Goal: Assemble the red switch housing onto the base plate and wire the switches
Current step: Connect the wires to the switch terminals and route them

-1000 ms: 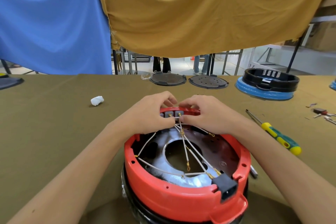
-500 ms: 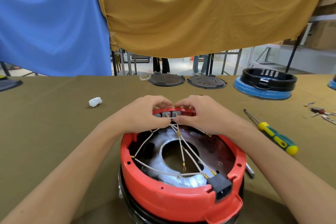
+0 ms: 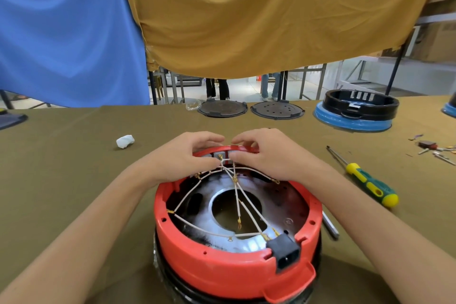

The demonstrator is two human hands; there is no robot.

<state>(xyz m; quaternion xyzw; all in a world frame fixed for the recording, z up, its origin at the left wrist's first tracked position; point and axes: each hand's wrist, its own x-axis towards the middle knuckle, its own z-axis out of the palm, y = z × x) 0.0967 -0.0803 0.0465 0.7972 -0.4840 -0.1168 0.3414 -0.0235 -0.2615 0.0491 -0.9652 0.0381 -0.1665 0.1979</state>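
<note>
The red switch housing (image 3: 222,269) is a round ring sitting on a black base near the table's front edge, with a shiny metal base plate (image 3: 222,227) inside it. White wires (image 3: 243,207) with brass terminals cross over the plate from a black power socket (image 3: 283,253) to grey switches (image 3: 219,155) at the far rim. My left hand (image 3: 183,155) and my right hand (image 3: 266,153) meet over those switches. The fingers of both curl over the rim and pinch a short white wire end at the switch terminals.
A yellow-green screwdriver (image 3: 367,184) lies to the right, with loose terminals (image 3: 434,148) beyond it. A white crumpled wad (image 3: 125,141) lies to the left. At the back stand two dark discs (image 3: 249,108) and a black ring on a blue base (image 3: 355,112). Blue and mustard cloths hang behind.
Both hands stay at the switches on the far rim. Their fingertips have closed in on the white wire end there. The view has shifted slightly.
</note>
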